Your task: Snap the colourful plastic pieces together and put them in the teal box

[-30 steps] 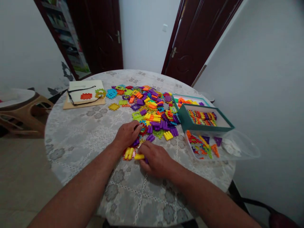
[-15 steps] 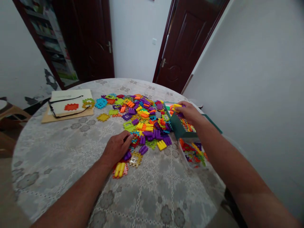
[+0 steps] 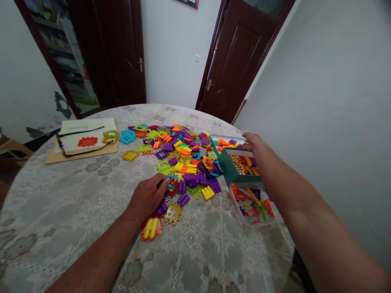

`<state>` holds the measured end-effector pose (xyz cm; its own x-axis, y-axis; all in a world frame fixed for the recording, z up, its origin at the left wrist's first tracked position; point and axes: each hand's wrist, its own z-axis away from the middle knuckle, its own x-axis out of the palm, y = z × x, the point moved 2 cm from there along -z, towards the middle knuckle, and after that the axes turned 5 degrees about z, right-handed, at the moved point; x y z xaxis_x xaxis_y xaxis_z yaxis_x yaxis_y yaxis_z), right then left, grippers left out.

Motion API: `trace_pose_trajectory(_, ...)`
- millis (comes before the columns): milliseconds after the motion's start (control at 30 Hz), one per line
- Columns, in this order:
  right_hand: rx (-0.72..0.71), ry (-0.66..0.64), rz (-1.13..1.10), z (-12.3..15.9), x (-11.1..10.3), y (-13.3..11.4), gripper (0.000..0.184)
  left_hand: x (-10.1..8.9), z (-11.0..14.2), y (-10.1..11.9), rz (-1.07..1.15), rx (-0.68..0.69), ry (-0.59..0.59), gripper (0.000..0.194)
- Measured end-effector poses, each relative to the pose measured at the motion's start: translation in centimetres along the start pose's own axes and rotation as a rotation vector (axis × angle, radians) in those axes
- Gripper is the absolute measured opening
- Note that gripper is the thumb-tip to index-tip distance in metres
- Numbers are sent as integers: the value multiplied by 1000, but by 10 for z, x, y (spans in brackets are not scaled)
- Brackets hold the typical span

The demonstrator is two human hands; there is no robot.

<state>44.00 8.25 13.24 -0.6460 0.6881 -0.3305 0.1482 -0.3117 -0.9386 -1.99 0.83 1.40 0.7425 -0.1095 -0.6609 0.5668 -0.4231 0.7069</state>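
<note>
Left hand point(image 3: 149, 194): fingers curled at the near edge of the heap, tips against a red toothed tile point(image 3: 172, 188); whether it grips the tile, cannot be told. Right hand point(image 3: 249, 142): fingers apart, at the right end of the far teal-edged box point(image 3: 220, 138), which holds orange, yellow, purple and green pieces. Heap of plastic pieces point(image 3: 183, 156): mixed toothed tiles and pronged blocks, mid-table, between the hands and beyond them. Near edge of same: one yellow block point(image 3: 208, 193); one purple block point(image 3: 183, 199); one gold window tile point(image 3: 173, 213); one yellow pronged block point(image 3: 151, 228), lying on a pink-orange toothed tile point(image 3: 159, 230). Right of heap: near teal box point(image 3: 229, 166), filled with rows of multicoloured pieces, its right part behind the forearm; clear plastic tub point(image 3: 263, 224), holding red, orange, green and purple pieces. Left of heap: one yellow tile point(image 3: 130, 155); one blue tile point(image 3: 127, 137); one wooden board point(image 3: 51, 157), bearing a pale sheet point(image 3: 69, 126), a red tile point(image 3: 87, 141) and a thin black strap. Beneath all: patterned grey tablecloth point(image 3: 195, 252). Background: two dark red doors point(image 3: 241, 57); one wall switch point(image 3: 197, 58).
</note>
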Motion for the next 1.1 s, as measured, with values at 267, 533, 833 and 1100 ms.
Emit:
trace_pose_trajectory(267,-306,-293,2,106,24,9,13,2,3,3,13,22,44,33)
trace_pose_trajectory(533,-1260,-964,523,330,68,59,30,7,1,-4,91,13,127,32)
trace_pose_trajectory(833,-1356,-939,888,379,110,97,35,-1,-6,-15,454,-176,201,35)
trace_pose_trajectory(1100,-1371,-944,921,381,112,113,11,0,-6,-16,474,-185,203,38)
